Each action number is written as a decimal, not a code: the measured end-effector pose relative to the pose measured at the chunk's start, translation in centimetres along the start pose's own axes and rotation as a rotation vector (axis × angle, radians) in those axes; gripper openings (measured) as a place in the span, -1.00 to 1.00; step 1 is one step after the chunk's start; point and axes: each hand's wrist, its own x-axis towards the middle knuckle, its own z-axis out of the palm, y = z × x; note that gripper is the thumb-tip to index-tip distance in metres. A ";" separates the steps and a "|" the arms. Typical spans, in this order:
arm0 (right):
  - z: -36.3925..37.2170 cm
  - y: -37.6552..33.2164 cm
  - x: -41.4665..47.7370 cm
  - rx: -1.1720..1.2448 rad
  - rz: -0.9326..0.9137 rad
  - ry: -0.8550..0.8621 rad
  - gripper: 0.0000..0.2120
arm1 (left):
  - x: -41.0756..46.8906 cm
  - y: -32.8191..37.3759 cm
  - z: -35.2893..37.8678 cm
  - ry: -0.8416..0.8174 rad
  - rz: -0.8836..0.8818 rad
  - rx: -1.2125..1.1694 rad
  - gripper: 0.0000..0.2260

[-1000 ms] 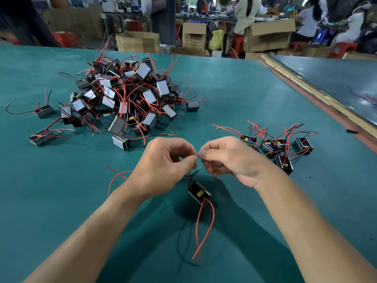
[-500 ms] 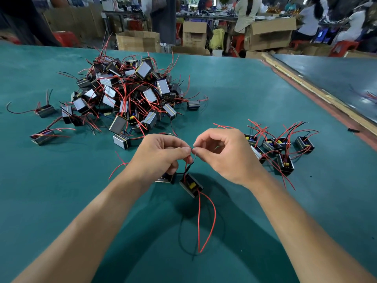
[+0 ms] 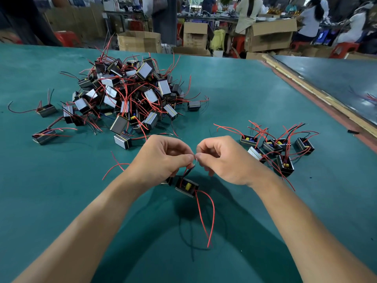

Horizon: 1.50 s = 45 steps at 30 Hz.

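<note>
Far left, at nine o'clock from the hands, a stray module (image 3: pixel 43 136) was seen lying on the green surface (image 3: pixel 51 201). At eleven o'clock a large pile (image 3: pixel 130 94) of such modules was heaped, with red and black leads tangled through it. The left hand (image 3: pixel 161 158) was curled, and thin wire ends (image 3: pixel 195 159) were pinched between its thumb and forefinger. The same wire ends were pinched from the other side by the curled right hand (image 3: pixel 226 160), so that the fingertips of both nearly met. Just below them, at six o'clock, the module (image 3: pixel 186 186) was hung tilted by its short leads. Whether it touched the surface could not be told. Two long red leads (image 3: pixel 206 217) were trailed from it toward six o'clock. At three o'clock from the right hand a small group (image 3: pixel 279 148) of modules was laid open side up, well apart from the pile.
</note>
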 end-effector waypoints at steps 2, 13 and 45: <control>0.0 -0.1 0.0 0.022 0.034 -0.028 -0.80 | 0.0 0.1 0.1 -0.004 0.027 0.019 -0.87; 0.0 -0.5 -0.2 0.061 0.071 -0.079 -0.76 | -0.1 -0.1 0.2 -0.015 0.116 0.097 -0.91; 3.5 -1.0 -0.3 -0.331 0.001 -0.015 -0.76 | 0.3 0.1 -0.3 0.092 0.026 -0.199 -0.89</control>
